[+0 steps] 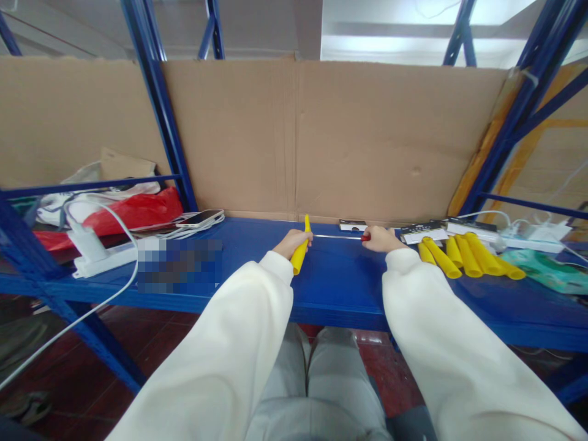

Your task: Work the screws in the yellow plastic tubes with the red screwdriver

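Note:
My left hand (293, 242) is closed around a yellow tapered tube (300, 256), held tilted above the blue shelf (340, 275) with its wide end toward me. From my right hand (382, 239) a thin metal shaft (337, 237) runs left to the tube's side. A bit of red handle (366, 236) shows at my right fingers, so it looks like a screwdriver gripped there. The fingers hide most of its handle. Whether the shaft's tip enters the tube cannot be made out. Just behind the shaft lies a small black-and-white box (352, 225).
Several yellow tubes (468, 254) lie at the right beside flat boxes (423, 231) and a green plastic bag (549, 269). At the left are a white power strip (108, 257), a phone (200, 218) and a red bag (138, 211). Cardboard (367, 141) closes the back between blue posts.

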`<action>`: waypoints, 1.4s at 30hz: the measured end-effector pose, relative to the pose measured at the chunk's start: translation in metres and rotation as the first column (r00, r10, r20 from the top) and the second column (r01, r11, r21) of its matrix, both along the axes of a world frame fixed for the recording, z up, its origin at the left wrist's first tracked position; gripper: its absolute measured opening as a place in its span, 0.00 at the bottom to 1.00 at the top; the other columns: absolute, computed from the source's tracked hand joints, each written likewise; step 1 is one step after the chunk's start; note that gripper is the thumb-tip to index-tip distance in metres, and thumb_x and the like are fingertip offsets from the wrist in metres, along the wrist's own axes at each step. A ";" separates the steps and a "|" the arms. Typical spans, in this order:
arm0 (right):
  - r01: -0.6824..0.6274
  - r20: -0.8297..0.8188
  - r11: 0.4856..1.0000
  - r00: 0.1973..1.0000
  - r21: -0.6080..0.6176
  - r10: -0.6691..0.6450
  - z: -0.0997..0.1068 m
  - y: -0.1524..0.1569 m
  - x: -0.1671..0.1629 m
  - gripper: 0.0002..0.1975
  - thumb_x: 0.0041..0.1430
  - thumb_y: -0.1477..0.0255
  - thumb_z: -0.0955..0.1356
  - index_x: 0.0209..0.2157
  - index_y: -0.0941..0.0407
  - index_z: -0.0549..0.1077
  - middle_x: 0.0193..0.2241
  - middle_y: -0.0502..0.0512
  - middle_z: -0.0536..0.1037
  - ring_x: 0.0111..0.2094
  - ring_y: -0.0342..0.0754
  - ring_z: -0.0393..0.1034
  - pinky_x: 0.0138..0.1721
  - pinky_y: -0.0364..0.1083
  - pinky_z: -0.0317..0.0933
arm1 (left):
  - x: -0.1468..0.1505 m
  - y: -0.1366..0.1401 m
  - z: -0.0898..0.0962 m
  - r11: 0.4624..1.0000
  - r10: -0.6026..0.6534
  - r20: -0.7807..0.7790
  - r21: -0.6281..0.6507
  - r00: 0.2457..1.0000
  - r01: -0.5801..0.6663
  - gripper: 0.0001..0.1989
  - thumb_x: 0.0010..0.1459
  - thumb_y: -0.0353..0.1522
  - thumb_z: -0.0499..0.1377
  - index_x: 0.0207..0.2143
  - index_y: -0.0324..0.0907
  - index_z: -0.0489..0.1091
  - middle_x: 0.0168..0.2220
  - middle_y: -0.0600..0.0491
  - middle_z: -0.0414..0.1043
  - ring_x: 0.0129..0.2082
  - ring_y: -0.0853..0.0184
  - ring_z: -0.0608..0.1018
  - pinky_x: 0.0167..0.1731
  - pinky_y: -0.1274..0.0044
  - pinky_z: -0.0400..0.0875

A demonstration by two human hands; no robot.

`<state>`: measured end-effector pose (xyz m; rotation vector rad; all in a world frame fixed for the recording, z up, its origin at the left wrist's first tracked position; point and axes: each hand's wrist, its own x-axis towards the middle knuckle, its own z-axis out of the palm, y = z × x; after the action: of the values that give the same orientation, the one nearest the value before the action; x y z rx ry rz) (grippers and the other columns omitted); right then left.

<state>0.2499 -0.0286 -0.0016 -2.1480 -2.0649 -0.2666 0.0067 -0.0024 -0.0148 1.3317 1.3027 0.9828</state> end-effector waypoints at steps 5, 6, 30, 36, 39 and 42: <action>0.018 0.003 1.000 1.000 0.005 -0.018 -0.001 0.001 0.000 0.13 0.52 0.73 0.67 0.41 0.55 0.75 0.40 0.61 0.81 0.44 0.55 0.75 0.41 0.48 0.61 | -0.001 0.003 0.000 1.000 -0.002 -0.016 -0.002 1.000 0.002 0.11 0.48 0.21 0.57 0.16 0.39 0.65 0.12 0.57 0.63 0.11 0.74 0.64 0.14 0.81 0.59; 0.025 0.002 1.000 1.000 -0.004 -0.025 -0.001 0.001 0.000 0.13 0.52 0.73 0.68 0.41 0.55 0.75 0.40 0.62 0.81 0.43 0.55 0.75 0.40 0.47 0.61 | -0.001 0.003 -0.001 1.000 0.000 -0.014 0.001 1.000 0.000 0.11 0.48 0.22 0.57 0.16 0.39 0.65 0.13 0.57 0.63 0.12 0.74 0.64 0.14 0.81 0.59; 0.019 -0.044 0.999 0.999 -0.025 -0.021 -0.003 0.003 0.003 0.09 0.50 0.73 0.68 0.36 0.55 0.76 0.38 0.59 0.81 0.44 0.56 0.74 0.45 0.51 0.61 | -0.001 0.004 -0.004 1.000 -0.004 0.024 0.012 1.000 0.004 0.11 0.50 0.21 0.57 0.17 0.39 0.65 0.12 0.58 0.62 0.11 0.75 0.62 0.12 0.83 0.56; 0.006 -0.062 0.999 0.998 -0.047 -0.009 -0.003 0.004 0.005 0.11 0.49 0.73 0.70 0.37 0.55 0.76 0.36 0.58 0.81 0.39 0.52 0.75 0.36 0.45 0.61 | -0.001 0.007 -0.004 1.000 -0.007 0.039 -0.005 0.999 0.007 0.08 0.48 0.20 0.58 0.20 0.39 0.66 0.12 0.59 0.62 0.11 0.75 0.63 0.12 0.82 0.57; 0.022 -0.065 0.997 0.998 -0.070 -0.027 -0.001 0.002 0.003 0.10 0.50 0.72 0.69 0.37 0.54 0.77 0.39 0.57 0.81 0.43 0.54 0.74 0.42 0.48 0.62 | 0.000 0.006 -0.004 1.000 -0.004 0.034 -0.003 0.999 0.004 0.09 0.49 0.20 0.57 0.20 0.39 0.65 0.13 0.59 0.62 0.11 0.75 0.63 0.12 0.82 0.56; 0.024 -0.054 0.998 0.998 -0.051 -0.027 -0.001 0.002 0.003 0.08 0.50 0.72 0.68 0.34 0.53 0.77 0.38 0.55 0.81 0.44 0.54 0.74 0.45 0.50 0.61 | 0.000 0.005 -0.005 1.000 0.002 0.037 0.002 0.999 -0.003 0.11 0.50 0.20 0.57 0.19 0.39 0.64 0.13 0.59 0.61 0.11 0.75 0.62 0.12 0.82 0.56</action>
<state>0.2529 -0.0265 -0.0026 -2.1857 -2.0370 -0.1579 0.0065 0.0030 -0.0197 1.3082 1.2760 1.0064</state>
